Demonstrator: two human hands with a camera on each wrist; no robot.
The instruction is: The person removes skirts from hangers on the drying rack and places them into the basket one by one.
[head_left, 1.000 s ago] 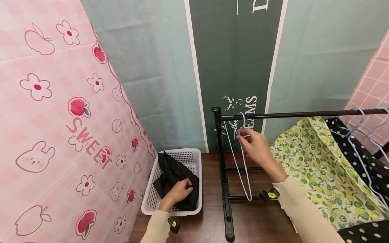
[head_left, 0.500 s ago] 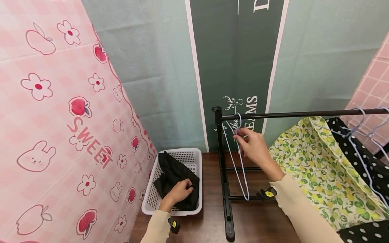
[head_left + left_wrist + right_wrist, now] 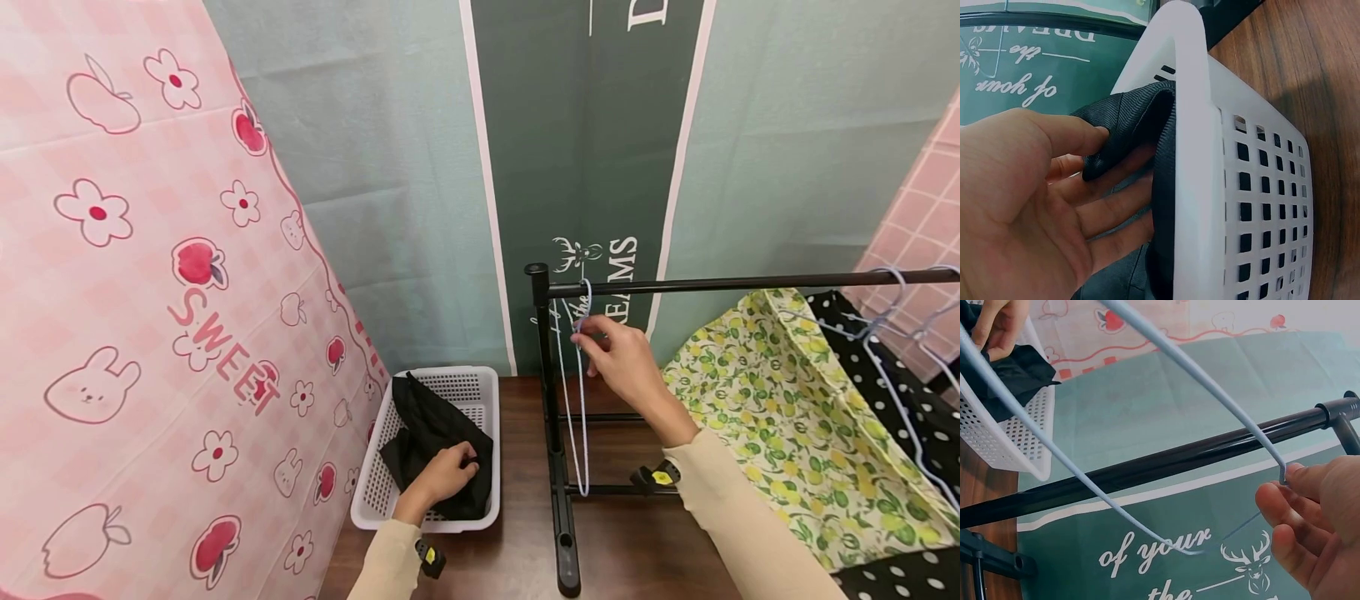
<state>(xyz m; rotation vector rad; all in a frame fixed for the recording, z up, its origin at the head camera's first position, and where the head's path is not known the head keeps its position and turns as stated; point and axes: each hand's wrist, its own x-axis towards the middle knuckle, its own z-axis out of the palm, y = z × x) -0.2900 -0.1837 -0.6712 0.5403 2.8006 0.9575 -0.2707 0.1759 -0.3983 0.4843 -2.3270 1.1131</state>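
My right hand [image 3: 630,358] pinches a pale blue wire hanger [image 3: 582,417] at its neck, between thumb and fingers. The hanger's hook loops over the black rail [image 3: 712,285] near the left end post, and its body hangs below, seen nearly edge-on. No cloth is on this hanger. My left hand [image 3: 442,477] is inside a white plastic basket [image 3: 497,425], on a black garment [image 3: 427,417] bunched there. In the left wrist view, the thumb presses a fold of the garment [image 3: 1125,125] against the fingers, some of which are tucked under the cloth.
On the right hang a lemon-print cloth [image 3: 772,433] and a black polka-dot cloth [image 3: 855,354], with more blue hangers [image 3: 892,400] on the rail. A rack foot [image 3: 566,550] stands on the brown table [image 3: 517,467] between basket and right arm. Pink printed fabric [image 3: 247,467] borders the left.
My right hand has shifted slightly left with the hanger, whose hook slid toward the end post. The hanger's body swung to a narrower, more upright look. The left hand stays put.
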